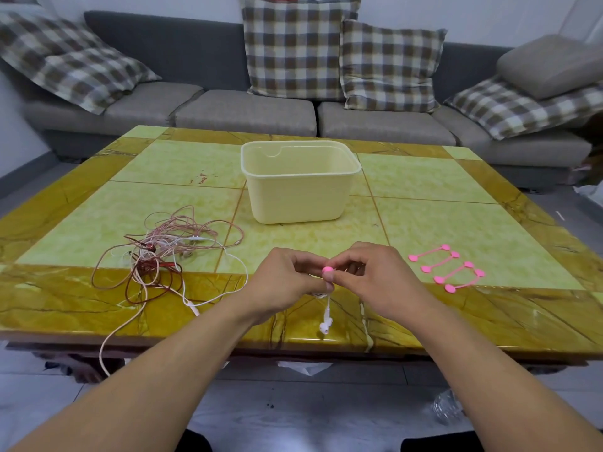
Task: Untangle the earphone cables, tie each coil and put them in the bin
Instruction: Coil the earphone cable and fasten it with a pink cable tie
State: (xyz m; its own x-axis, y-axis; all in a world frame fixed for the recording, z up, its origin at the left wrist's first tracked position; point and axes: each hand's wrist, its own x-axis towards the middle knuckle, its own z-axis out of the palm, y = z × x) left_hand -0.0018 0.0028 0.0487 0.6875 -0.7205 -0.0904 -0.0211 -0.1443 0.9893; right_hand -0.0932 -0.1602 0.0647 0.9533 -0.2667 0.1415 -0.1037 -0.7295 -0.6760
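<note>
A big table (424, 177) with yellow-green squares and a golden-brown edge fills the middle, and it has a small red smudge (201, 180) on one square. Behind it stands a long grey sofa (248, 110) with checked pillows: one (70, 60) at the left, two (295, 47) (390, 65) leaning up in the middle, and one (522, 104) at the right with a plain grey cushion (551, 65) lying on top of it. Under the table's near edge the floor (293, 415) is grey, and a crinkly clear plastic thing (447, 407) lies there on the right.

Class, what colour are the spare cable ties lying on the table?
Pink; the cable ties show best in the head view, right of the hands.
</note>
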